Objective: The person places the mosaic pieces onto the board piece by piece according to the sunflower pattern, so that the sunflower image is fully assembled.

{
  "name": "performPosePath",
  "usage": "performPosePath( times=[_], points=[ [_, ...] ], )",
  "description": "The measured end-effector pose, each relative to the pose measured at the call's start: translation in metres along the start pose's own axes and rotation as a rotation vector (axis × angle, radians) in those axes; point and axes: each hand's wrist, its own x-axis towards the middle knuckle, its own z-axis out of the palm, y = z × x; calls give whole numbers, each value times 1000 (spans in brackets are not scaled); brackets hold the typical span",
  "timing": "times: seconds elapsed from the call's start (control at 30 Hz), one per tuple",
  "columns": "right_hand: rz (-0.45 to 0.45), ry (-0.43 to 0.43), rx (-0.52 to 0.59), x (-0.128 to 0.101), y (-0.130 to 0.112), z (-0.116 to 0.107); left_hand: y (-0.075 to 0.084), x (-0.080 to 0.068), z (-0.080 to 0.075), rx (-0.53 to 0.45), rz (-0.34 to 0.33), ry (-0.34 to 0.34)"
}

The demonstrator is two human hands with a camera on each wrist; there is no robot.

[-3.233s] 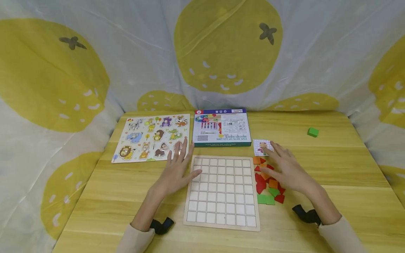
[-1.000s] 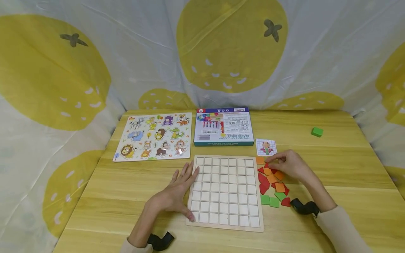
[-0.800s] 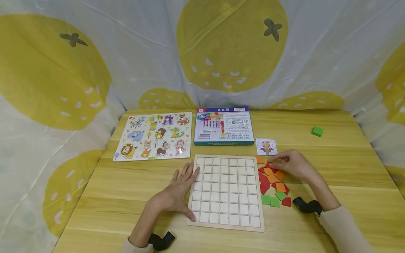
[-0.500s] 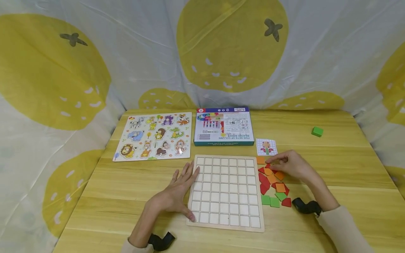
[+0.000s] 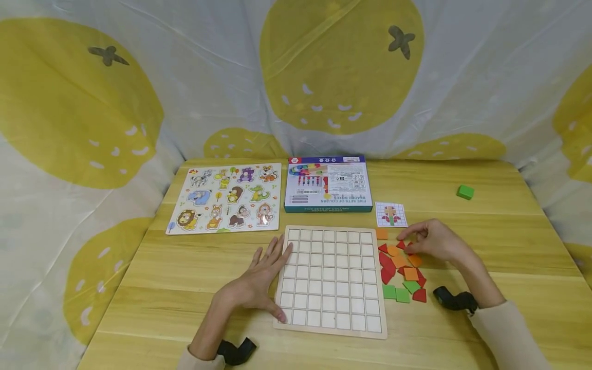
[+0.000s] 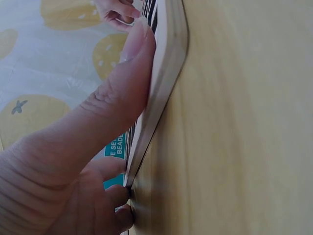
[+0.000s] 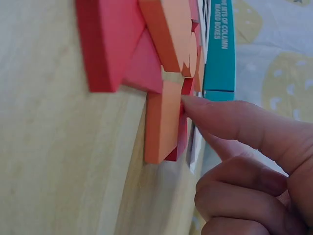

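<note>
My left hand lies spread along the left side of a wooden grid board. Its thumb rests on the rim near the lower left corner; the other fingers touch the upper left edge. At the board's right lies a loose pile of flat wooden shape pieces. My right hand is over the top of that pile, thumb and index finger apart around small red pieces. In the right wrist view the thumb tip touches a red piece behind an orange piece; the index fingertip is hidden, the other fingers curled.
A pattern card with a flower drawing lies above the pile. Behind the board is a flat box; left of it lies an animal puzzle board. Green pieces lie low in the pile, and a green block sits far right.
My left hand has come down from above the board onto its left edge. The right hand moved from over the card to the pile, then slightly right, uncovering a red triangle.
</note>
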Motion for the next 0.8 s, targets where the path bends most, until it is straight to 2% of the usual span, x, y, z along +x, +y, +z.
performPosePath(
  times=[0.43,0.63,0.8],
  points=[
    [7,32,-32,0,1,-2,-1,0,-1,-15,0,-4],
    [-41,50,-90,1,2,-2,0,0,-1,-16,0,-3],
    [-79,50,-74,2,7,-4,0,-1,-1,-10,-5,-6]
  ],
)
